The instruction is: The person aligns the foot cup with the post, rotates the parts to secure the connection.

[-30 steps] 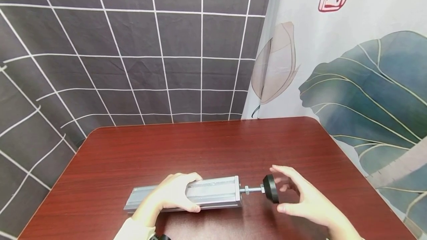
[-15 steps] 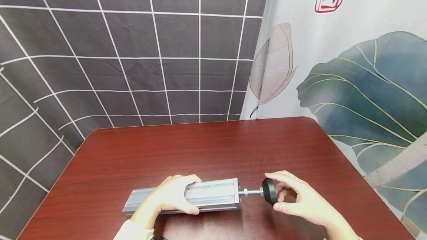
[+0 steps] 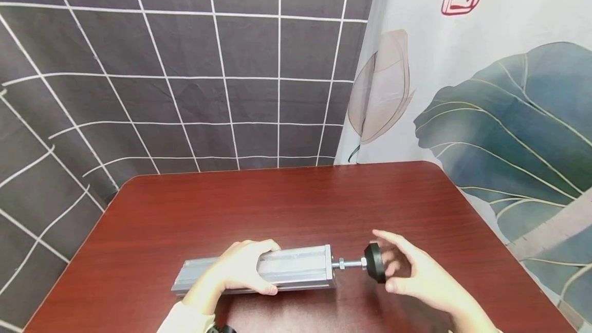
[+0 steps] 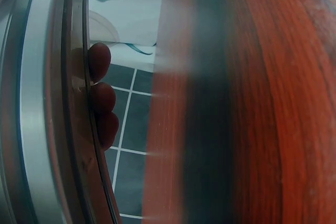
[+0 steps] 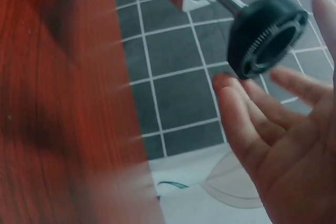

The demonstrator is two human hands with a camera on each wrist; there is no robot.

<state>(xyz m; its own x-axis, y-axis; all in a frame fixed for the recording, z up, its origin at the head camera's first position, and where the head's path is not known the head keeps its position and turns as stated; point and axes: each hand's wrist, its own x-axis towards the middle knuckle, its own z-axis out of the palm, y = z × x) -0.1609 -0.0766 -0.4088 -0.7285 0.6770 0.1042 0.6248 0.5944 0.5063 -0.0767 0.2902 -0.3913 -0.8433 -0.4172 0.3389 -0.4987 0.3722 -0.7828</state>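
My left hand grips a silver aluminium extrusion profile across its middle, thumb on the near side. In the left wrist view, several fingertips press against the profile's side. A threaded rod with nuts sticks out of the profile's right end plate and carries a black round levelling foot. Around that foot, my right hand holds its fingers spread and loosely curved. The right wrist view shows the thumb apart from the foot and fingertips close to its edge; whether they touch it I cannot tell.
The profile is over the near part of a reddish-brown wooden table. Behind the table hangs a dark grey curtain with white grid lines. A white curtain with leaf prints hangs at the right.
Half a second ago the right fingers and thumb closed in on the black levelling foot; now they have spread and drawn back from it. The left hand keeps its grip on the profile.
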